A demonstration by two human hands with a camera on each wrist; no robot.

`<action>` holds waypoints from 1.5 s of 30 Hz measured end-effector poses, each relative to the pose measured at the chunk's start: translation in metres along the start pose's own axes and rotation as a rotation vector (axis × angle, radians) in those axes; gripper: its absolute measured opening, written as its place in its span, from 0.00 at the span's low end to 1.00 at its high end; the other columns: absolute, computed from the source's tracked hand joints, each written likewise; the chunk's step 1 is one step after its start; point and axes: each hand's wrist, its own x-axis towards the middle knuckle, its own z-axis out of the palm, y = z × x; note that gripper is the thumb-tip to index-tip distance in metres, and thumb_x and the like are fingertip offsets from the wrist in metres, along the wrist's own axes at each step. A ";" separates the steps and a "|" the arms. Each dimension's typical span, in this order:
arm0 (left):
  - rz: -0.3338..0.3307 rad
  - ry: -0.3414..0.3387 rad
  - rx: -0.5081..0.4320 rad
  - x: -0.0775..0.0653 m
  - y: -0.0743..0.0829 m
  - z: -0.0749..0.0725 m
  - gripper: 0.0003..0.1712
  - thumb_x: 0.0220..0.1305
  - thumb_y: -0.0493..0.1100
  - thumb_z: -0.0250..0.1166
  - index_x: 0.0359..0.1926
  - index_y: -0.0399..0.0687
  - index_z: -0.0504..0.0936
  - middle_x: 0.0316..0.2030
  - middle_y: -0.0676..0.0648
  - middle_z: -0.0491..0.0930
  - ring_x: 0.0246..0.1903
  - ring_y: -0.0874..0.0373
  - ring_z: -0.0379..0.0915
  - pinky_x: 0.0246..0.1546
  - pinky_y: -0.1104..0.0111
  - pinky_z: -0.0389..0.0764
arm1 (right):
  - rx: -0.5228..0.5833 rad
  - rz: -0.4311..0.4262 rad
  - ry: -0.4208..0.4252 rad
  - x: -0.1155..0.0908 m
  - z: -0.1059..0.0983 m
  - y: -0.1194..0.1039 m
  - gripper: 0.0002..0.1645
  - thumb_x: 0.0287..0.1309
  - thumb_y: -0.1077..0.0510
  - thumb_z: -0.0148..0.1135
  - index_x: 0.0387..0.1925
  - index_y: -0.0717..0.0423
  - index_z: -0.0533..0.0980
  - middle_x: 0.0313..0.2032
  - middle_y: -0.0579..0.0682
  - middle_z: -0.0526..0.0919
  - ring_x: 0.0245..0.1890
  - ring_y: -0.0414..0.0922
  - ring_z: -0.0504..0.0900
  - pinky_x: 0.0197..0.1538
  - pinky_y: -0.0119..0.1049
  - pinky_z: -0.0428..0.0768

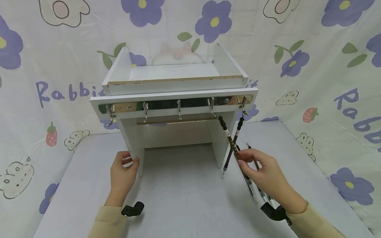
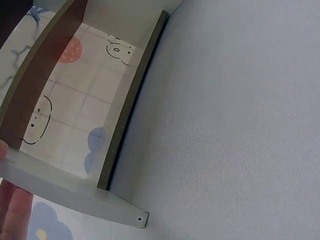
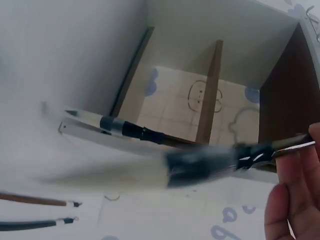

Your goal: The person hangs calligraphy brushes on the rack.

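A white wooden stand (image 1: 174, 94) carries a metal strip with several hooks (image 1: 179, 110). My left hand (image 1: 123, 175) grips the edge of the stand's left side panel (image 1: 131, 145), thumb on one face and fingers on the other. Between thumb and fingers my right hand (image 1: 266, 168) pinches the handle of a writing brush (image 1: 232, 144). Its upper end is just below the fourth hook; its wide white bristles (image 3: 120, 175) point down, blurred in the right wrist view. A second brush (image 1: 238, 129) hangs tilted from the rightmost hook, crossing behind the held one.
More brushes (image 1: 257, 165) lie on the white table (image 1: 178, 198) at the right, partly behind my right hand. An open tray section (image 1: 175, 71) tops the stand. Patterned cloth (image 1: 312, 66) hangs behind and beside the table.
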 end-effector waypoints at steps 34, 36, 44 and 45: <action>-0.004 -0.004 0.011 0.001 -0.001 0.001 0.14 0.65 0.44 0.63 0.49 0.48 0.73 0.47 0.48 0.77 0.47 0.53 0.77 0.41 0.62 0.82 | -0.003 0.073 0.046 0.010 0.019 0.000 0.12 0.53 0.61 0.72 0.36 0.46 0.78 0.31 0.35 0.80 0.31 0.37 0.76 0.34 0.27 0.77; -0.003 -0.005 0.009 0.001 -0.001 0.000 0.14 0.65 0.43 0.63 0.49 0.47 0.73 0.47 0.47 0.77 0.46 0.53 0.77 0.41 0.61 0.82 | -0.012 0.072 0.051 0.011 0.019 0.000 0.11 0.53 0.61 0.72 0.36 0.46 0.78 0.31 0.35 0.80 0.31 0.37 0.76 0.34 0.29 0.78; -0.003 -0.005 0.007 0.001 -0.001 0.000 0.14 0.64 0.44 0.63 0.49 0.48 0.74 0.47 0.48 0.77 0.46 0.54 0.77 0.38 0.74 0.80 | -0.034 0.071 0.062 0.012 0.020 -0.001 0.12 0.52 0.63 0.72 0.36 0.48 0.79 0.31 0.35 0.80 0.31 0.37 0.77 0.35 0.26 0.78; -0.002 -0.005 0.007 0.001 -0.001 0.000 0.14 0.64 0.43 0.63 0.49 0.48 0.74 0.47 0.48 0.78 0.46 0.54 0.77 0.38 0.75 0.79 | -0.038 0.071 0.064 0.012 0.020 -0.001 0.12 0.52 0.63 0.72 0.36 0.48 0.79 0.31 0.35 0.80 0.31 0.37 0.77 0.35 0.25 0.78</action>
